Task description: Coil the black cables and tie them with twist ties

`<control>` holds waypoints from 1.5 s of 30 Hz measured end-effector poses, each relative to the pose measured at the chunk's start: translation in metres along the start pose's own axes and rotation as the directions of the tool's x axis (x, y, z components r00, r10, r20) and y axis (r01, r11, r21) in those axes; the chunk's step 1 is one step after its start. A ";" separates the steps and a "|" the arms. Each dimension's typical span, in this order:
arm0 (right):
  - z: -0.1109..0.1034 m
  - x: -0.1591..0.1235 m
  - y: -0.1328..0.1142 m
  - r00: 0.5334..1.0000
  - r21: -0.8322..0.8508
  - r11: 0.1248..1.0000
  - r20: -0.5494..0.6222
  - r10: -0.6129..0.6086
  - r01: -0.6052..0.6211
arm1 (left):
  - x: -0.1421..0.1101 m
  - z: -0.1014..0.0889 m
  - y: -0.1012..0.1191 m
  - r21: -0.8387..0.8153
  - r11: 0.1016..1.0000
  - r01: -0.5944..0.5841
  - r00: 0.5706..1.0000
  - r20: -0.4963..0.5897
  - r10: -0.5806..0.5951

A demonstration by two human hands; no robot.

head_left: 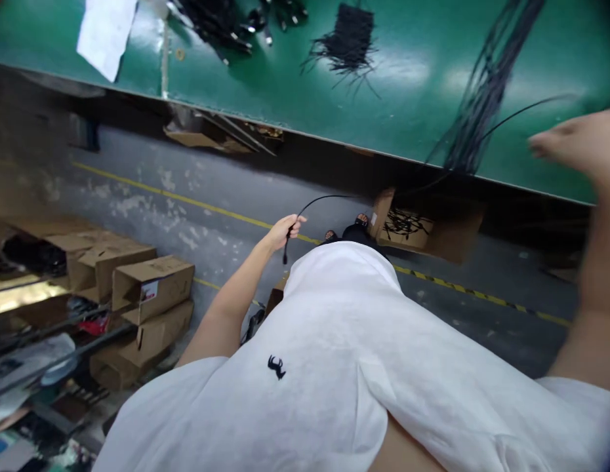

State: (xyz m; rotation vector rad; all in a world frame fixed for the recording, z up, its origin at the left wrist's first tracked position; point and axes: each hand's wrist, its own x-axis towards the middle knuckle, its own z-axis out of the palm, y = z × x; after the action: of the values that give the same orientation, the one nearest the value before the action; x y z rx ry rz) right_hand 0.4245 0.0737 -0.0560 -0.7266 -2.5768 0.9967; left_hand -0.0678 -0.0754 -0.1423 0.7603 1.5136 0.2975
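Note:
My left hand [288, 231] is closed around a thin black cable [329, 196], close to the end. A small dark connector [285, 255] hangs just below the fingers. From there the cable arcs right toward the bench edge, where it is lost in shadow. My right hand [575, 144], blurred by motion, is raised over the right side of the bench with its fingers pressed together; what they hold is hidden. A curved black strand passes just above it. To its left, a long bundle of black cables [482, 111] lies across the bench and droops over the edge.
On the green bench [413, 111] lie a bunch of black ties [354, 36], black cables with metal ends [211, 23] and a white sheet [107, 36]. Beneath, an open carton [433, 239] holds cables. Cardboard boxes [155, 285] are stacked at left. Yellow tape [211, 208] marks the floor.

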 end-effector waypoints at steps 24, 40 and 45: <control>0.126 0.098 -0.117 0.914 0.003 0.914 0.014 0.405 -0.405 | -0.055 0.076 0.057 -0.348 0.927 -0.142 0.886 0.373 0.275; 0.125 0.038 -0.048 0.772 0.358 0.817 -0.302 0.559 -0.452 | -0.092 0.021 0.096 -0.656 0.754 -0.030 0.982 0.121 0.145; 0.120 0.050 -0.061 0.839 0.247 0.867 -0.240 0.488 -0.434 | -0.088 0.033 0.098 -0.521 0.852 0.046 0.909 0.376 0.180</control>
State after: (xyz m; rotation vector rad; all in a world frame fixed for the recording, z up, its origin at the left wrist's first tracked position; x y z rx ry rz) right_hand 0.3100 -0.0031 -0.0970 -1.3762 -2.0558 1.1359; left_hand -0.0160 -0.0659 -0.0175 0.4026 0.9344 0.5405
